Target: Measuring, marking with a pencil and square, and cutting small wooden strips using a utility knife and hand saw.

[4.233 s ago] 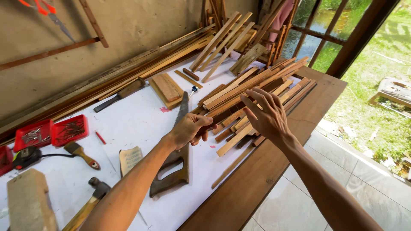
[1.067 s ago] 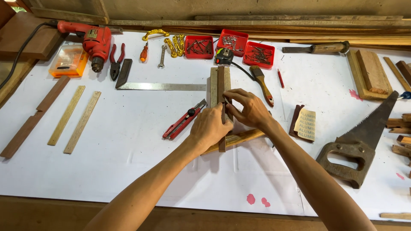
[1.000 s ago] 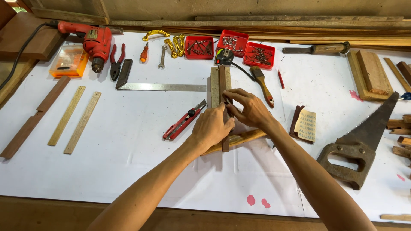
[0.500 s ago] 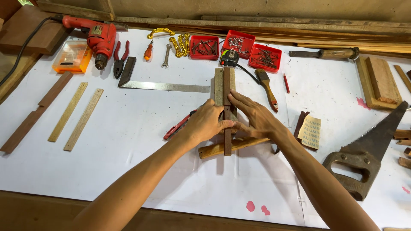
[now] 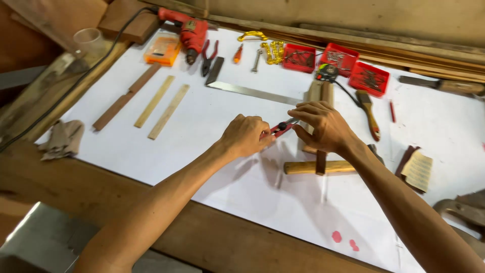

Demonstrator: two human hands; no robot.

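My left hand grips the handles of red-handled pliers, held just above the white paper. The pliers' jaws point right, toward the fingertips of my right hand. That hand lies curled over two upright wooden strips and holds them down, thumb and forefinger close to the jaws. What sits between the jaws is too small to tell. A hammer with a wooden handle lies crosswise under the strips, below my right wrist.
A steel square, red drill, red trays of fasteners and a brush lie along the back. Loose wooden slats sit left, a cloth far left, sandpaper and a saw handle right.
My left hand has left the wooden strips and taken up the red pliers from the paper. My right hand stays on the strips. The view has shifted right and closer.
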